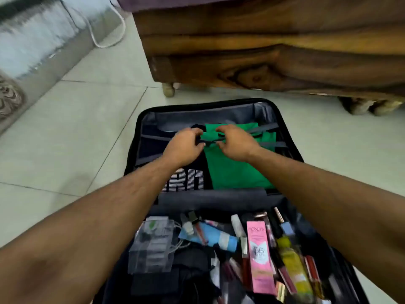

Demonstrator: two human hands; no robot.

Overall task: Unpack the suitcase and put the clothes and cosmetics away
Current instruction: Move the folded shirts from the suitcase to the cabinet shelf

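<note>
Green folded shirt (236, 170) lies beside a dark printed one (186, 183) in the suitcase (285, 137) far half; my left hand (183, 148) and right hand (235, 142) pinch the strap buckle (210, 141); cosmetics (260, 255) fill the near half.

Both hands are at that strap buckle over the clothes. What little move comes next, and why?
Probably unclipping the buckle: the left hand and right hand pinch it from either side, and the straps cross the green garment and the dark printed shirt, holding them down.
</note>
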